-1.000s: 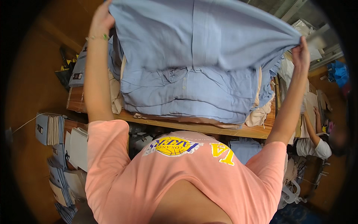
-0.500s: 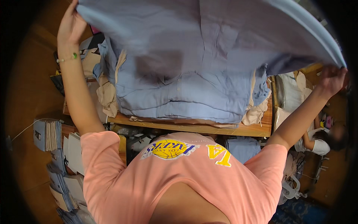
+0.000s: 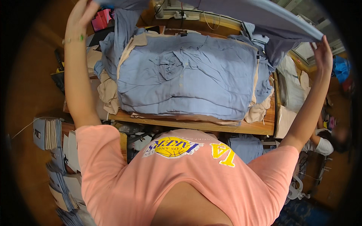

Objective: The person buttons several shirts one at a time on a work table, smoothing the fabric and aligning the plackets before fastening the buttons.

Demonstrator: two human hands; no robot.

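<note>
A blue shirt [image 3: 249,13] is stretched high between my two hands, its upper part cut off by the top of the picture. My left hand [image 3: 81,14], at the upper left, grips one end. At the far right my right hand [image 3: 322,56] pinches the other corner, fingertips closed on the hem. Below the raised cloth, another blue shirt [image 3: 215,83] lies flat with its buttons up on a pile of garments. Beige cloth [image 3: 109,94] sticks out at the pile's sides. Everything rests on a wooden table [image 3: 226,130].
Folded garments [image 3: 51,133] are stacked at the lower left. Clear plastic bags [image 3: 292,88] lie right of the table. A person's white sleeve [image 3: 324,144] shows at the far right. Beyond the table are a wall socket [image 3: 180,15] and a window frame [image 3: 313,22].
Both hands have moved the blue shirt up and away from me, the right hand rising most. The shirt lying on the pile, partly covered before, now shows almost whole.
</note>
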